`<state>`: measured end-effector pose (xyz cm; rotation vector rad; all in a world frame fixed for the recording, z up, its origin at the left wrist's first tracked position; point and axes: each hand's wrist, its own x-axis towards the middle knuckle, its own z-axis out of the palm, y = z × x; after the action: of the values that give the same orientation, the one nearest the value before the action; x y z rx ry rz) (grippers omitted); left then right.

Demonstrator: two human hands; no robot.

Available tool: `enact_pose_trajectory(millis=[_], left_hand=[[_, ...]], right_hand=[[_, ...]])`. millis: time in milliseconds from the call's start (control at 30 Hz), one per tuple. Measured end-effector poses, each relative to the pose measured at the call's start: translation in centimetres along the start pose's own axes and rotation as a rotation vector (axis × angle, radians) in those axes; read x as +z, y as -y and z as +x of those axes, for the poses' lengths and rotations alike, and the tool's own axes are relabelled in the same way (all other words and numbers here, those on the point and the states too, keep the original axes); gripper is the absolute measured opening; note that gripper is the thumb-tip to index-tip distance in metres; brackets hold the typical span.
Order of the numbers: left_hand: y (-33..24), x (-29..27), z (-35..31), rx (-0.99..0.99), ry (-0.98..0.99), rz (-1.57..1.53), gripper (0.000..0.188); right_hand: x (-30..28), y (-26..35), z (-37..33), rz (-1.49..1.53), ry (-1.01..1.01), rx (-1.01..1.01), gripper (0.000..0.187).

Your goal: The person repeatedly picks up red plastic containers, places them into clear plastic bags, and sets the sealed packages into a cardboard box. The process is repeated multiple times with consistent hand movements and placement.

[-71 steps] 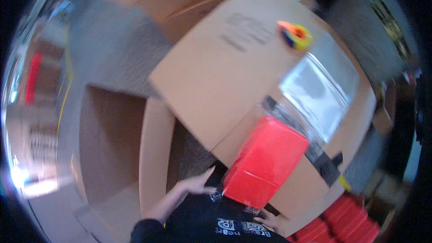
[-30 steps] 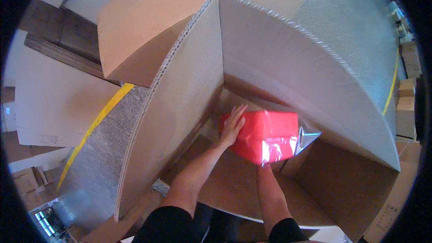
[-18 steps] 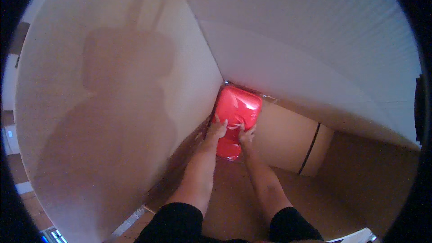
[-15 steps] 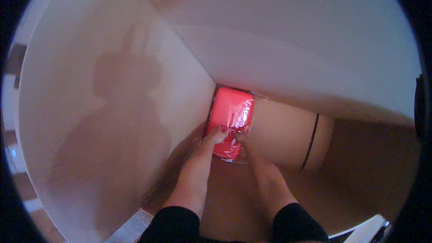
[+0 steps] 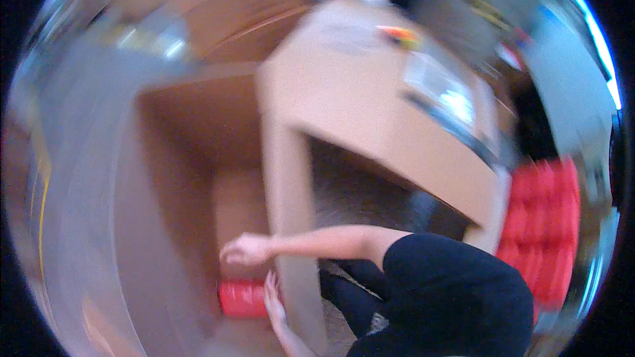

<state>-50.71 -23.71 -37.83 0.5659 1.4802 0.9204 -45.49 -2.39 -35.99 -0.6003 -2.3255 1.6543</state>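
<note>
A red package (image 5: 243, 299) in shiny clear wrap lies at the bottom of a deep cardboard box (image 5: 175, 178). My left hand (image 5: 272, 296) is beside the package's right end, its fingers stretched out and holding nothing. Whether it touches the wrap I cannot tell. Above the package, apart from it, is my right hand (image 5: 246, 249). Its fingers are loosely bent and somewhat blurred, with nothing visible in them. The right forearm passes over the box's right wall.
A cardboard-topped table (image 5: 370, 86) stands right of the box, with a clear plastic-wrapped item (image 5: 440, 89) and an orange-yellow object (image 5: 400, 36) on it. Stacked red packages (image 5: 539, 231) stand at the right. Another large cardboard box (image 5: 231, 0) is behind.
My view has swung to the right and back from inside the box. Both hands have let go of the red package's wrap, and the right hand has lifted away.
</note>
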Motion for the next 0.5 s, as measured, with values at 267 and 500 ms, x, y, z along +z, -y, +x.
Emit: enact_pose_trajectory(millis=[267, 500], left_hand=[[-12.7, 18.0, 5.2, 0.740, -0.120, 1.108, 0.062], [-18.9, 48.6, -0.2, 0.496, 0.741, 0.869, 0.043]], right_hand=[[-24.5, 10.2, -46.6, -0.752, -0.648, 1.221, 0.030], [-5.7, 41.1, -90.8, -1.540, -1.811, 1.866, 0.039]])
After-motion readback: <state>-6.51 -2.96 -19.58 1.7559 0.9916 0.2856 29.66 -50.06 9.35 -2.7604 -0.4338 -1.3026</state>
